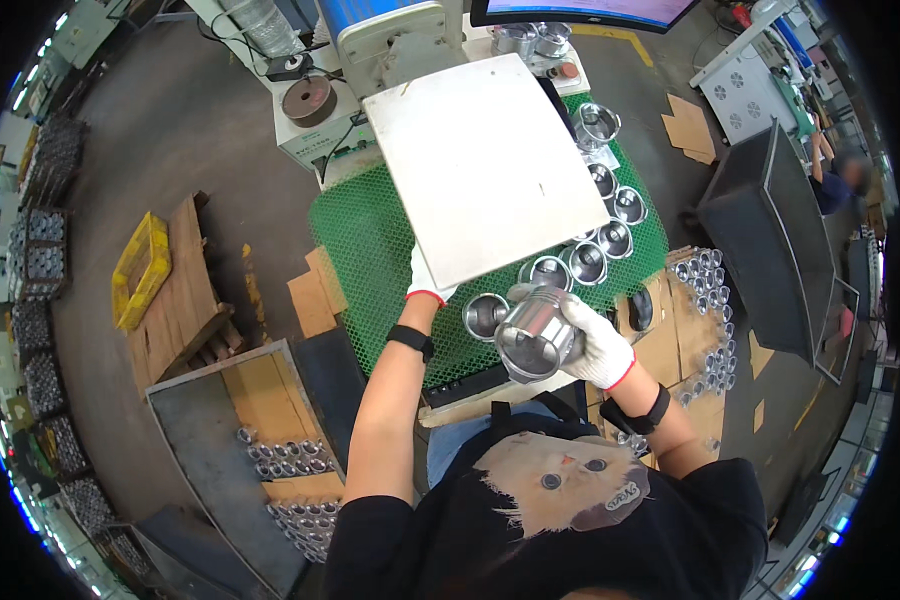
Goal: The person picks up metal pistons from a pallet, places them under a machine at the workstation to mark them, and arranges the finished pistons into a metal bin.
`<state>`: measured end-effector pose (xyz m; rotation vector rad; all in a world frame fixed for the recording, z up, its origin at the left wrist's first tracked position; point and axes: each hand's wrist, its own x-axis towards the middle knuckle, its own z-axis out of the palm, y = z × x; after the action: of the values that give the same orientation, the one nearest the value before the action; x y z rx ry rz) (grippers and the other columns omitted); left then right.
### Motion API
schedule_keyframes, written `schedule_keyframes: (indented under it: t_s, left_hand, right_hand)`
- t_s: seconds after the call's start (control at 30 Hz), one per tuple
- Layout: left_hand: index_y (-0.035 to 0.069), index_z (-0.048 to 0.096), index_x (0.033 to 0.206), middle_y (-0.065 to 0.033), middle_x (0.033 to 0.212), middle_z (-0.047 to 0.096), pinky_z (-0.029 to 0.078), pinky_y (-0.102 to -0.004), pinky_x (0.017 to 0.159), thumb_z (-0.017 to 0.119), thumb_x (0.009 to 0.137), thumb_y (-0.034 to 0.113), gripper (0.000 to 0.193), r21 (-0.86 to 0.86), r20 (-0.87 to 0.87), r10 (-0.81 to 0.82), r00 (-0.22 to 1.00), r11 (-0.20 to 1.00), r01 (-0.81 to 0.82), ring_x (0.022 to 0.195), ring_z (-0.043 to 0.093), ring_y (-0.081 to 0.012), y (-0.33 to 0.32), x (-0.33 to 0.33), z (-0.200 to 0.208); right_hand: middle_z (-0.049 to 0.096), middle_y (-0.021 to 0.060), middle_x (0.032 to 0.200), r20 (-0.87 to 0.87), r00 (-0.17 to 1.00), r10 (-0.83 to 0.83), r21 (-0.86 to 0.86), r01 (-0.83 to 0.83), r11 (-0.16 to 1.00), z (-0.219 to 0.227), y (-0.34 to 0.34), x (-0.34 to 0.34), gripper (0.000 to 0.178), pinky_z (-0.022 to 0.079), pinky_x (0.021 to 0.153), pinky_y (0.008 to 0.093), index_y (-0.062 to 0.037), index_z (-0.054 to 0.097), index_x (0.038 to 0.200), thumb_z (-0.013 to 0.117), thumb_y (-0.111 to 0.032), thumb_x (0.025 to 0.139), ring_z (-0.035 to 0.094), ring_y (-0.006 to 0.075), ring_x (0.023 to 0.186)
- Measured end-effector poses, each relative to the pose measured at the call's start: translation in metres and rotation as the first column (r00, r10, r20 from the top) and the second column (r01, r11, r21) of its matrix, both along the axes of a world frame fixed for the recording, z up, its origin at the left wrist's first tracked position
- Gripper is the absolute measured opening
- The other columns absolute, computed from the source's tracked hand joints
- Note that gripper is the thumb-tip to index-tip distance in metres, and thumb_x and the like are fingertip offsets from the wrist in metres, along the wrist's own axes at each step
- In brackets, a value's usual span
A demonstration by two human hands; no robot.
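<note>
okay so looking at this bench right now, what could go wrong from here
1. The right hand alone holds the shiny metal cylinder above the bench edge; a gloved slip might drop it.
2. The left hand grips the white board by one corner; if it tips or slides, it could knock the metal cups lined up beside it.
</note>
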<state>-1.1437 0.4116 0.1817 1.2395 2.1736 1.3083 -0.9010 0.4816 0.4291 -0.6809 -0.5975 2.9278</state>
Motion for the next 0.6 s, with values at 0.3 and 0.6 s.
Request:
schedule_keyframes:
  t_s: [0.3, 0.6]
  left_hand:
    - [0.002, 0.053, 0.136, -0.0186, 0.121, 0.06, 0.052, -0.0392, 0.095, 0.093, 0.064, 0.033, 0.088, 0.026, 0.255, 0.436, 0.863, 0.889, -0.457, 0.108, 0.062, -0.0295, -0.108, 0.034, 0.132]
    - [0.004, 0.054, 0.136, -0.0123, 0.124, 0.059, 0.053, -0.036, 0.095, 0.095, 0.064, 0.024, 0.086, -0.378, 0.484, 0.706, 0.517, 0.702, -0.604, 0.111, 0.061, -0.0235, -0.302, 0.144, 0.074]
  right_hand:
    - [0.057, 0.0137, 0.141, 0.323, 0.946, 0.017, 0.848, -0.297, 0.439, -0.05, 0.076, -0.043, 0.062, 0.051, 0.101, 0.0391, -0.0041, 0.041, 0.148, 0.068, -0.021, 0.095, 0.057, 0.0227, 0.127]
    - [0.052, 0.0205, 0.128, 0.334, 0.941, 0.054, 0.85, -0.276, -0.449, -0.145, 0.058, -0.128, 0.081, 0.042, 0.107, 0.0434, -0.0055, 0.045, 0.137, 0.087, -0.024, 0.07, 0.052, 0.0374, 0.12]
